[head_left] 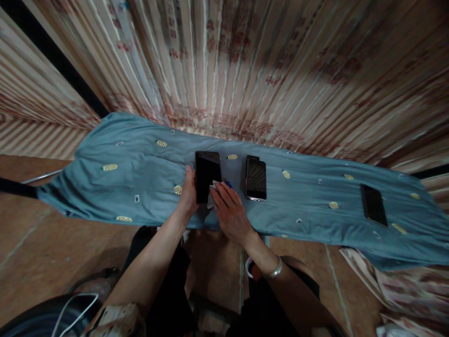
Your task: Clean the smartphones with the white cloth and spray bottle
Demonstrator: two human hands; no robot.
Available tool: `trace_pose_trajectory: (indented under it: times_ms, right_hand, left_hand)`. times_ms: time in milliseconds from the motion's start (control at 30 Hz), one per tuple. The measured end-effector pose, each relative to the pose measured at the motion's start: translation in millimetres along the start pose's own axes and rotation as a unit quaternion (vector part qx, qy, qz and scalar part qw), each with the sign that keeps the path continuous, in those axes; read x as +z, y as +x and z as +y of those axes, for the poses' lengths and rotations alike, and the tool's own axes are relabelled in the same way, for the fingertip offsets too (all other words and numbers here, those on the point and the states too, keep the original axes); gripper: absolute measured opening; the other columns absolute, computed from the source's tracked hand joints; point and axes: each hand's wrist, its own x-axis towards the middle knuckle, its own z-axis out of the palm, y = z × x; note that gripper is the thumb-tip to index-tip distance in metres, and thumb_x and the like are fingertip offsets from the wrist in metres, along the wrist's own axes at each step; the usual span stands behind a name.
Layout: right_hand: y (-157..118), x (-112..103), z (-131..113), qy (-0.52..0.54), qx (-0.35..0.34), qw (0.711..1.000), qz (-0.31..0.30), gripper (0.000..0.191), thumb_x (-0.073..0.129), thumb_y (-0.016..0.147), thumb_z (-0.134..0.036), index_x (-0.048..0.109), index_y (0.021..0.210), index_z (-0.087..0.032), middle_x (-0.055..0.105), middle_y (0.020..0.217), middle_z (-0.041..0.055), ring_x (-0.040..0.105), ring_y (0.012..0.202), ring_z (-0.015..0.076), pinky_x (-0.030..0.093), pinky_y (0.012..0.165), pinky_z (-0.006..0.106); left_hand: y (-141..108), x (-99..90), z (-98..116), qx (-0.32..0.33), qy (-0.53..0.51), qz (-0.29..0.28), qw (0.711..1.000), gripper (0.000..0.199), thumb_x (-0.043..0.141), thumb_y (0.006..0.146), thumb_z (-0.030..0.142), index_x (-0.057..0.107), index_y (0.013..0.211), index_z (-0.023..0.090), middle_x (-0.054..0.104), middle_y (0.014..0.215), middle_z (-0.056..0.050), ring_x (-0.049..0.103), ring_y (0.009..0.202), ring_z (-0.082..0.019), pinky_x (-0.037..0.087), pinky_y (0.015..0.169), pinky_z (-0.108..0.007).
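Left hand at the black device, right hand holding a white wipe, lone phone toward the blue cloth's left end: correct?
The lone phone lies toward the right end of the blue cloth, as the head view shows; the rest holds.

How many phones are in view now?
4: the left phone at the left hand, an upper phone overlapping a lower phone to its right, and the far-right phone. More may hide under the overlapping two.

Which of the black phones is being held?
The leftmost black rectangular phone: the left hand holds its edge. The overlapping pair and the lone phone at far right are untouched.
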Motion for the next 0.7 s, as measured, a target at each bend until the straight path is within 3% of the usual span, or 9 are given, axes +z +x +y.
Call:
trace_pose_trajectory:
  times_ms: [167, 500, 700]
  right_hand:
    - [4, -1, 16, 0.022, 0.028, 0.999, 0.027, 0.051, 0.038, 0.104, -0.018, 0.042, 0.155, -0.015, 0.051, 0.155, 0.0157, 0.036, 0.152, 0.0259, 0.039, 0.122, 0.05]
    - [-5, 3, -3, 0.02, -0.003, 1.0, -0.01, 0.056, 0.042, 0.101, -0.015, 0.038, 0.157, -0.012, 0.046, 0.159, 0.0168, 0.029, 0.156, 0.0263, 0.036, 0.124, 0.051]
    - [-5, 6, 17, 0.06, 0.049, 0.996, 0.044, 0.054, 0.035, 0.106, -0.022, 0.035, 0.159, -0.015, 0.043, 0.161, 0.0165, 0.031, 0.155, 0.0244, 0.037, 0.125, 0.049]
  left_hand:
    - [-10, 10.8, -6, -0.042, 0.0, -0.043, 0.998, 0.054, 0.034, 0.103, 0.054, 0.07, 0.123, 0.02, 0.079, 0.097, -0.007, 0.075, 0.096, -0.026, 0.06, 0.082, -0.037]
    - [-4, 4.2, 1, -0.012, 0.0, -0.014, 1.0, 0.059, 0.033, 0.101, 0.06, 0.073, 0.114, 0.018, 0.079, 0.095, -0.008, 0.075, 0.098, -0.027, 0.061, 0.082, -0.036]
    - [-10, 11.9, -6, -0.053, -0.001, -0.039, 0.998, 0.056, 0.031, 0.104, 0.053, 0.071, 0.123, 0.018, 0.08, 0.097, -0.008, 0.075, 0.098, -0.028, 0.061, 0.083, -0.038]
